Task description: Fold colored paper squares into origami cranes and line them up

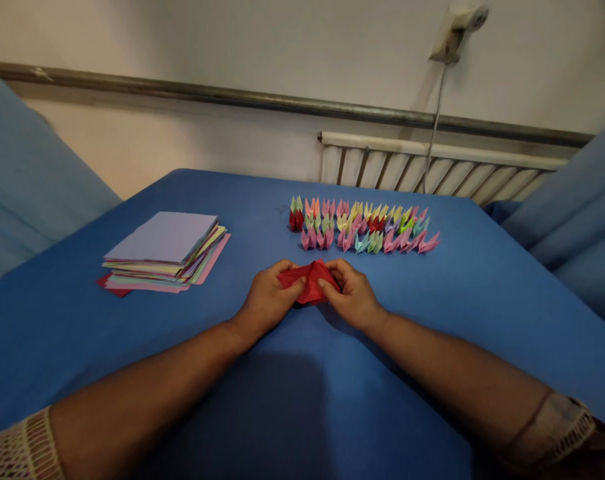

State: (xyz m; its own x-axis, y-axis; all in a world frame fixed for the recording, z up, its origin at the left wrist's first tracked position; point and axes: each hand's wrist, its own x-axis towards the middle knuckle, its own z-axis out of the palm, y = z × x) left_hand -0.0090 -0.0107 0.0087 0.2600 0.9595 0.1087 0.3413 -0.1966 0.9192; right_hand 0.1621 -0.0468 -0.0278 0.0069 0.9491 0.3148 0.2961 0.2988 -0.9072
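A partly folded sheet of red origami paper (311, 283) is held over the middle of the blue table. My left hand (273, 290) pinches its left side, thumb on top. On the opposite side, my right hand (353, 293) grips the paper between thumb and fingers. The red paper bulges upward at its centre between the two thumbs. Some of its folds are hidden behind the fingers. Just beyond my hands stand rows of folded paper cranes (361, 230) in pink, red, yellow, green and blue.
To the left lies a stack of coloured square paper (162, 239), with a red sheet (113, 285) sticking out beneath it. The blue-covered table (262, 207) reaches toward a wall with a radiator (407, 163) and a pipe (262, 102). Blue curtains (27, 153) hang at both sides.
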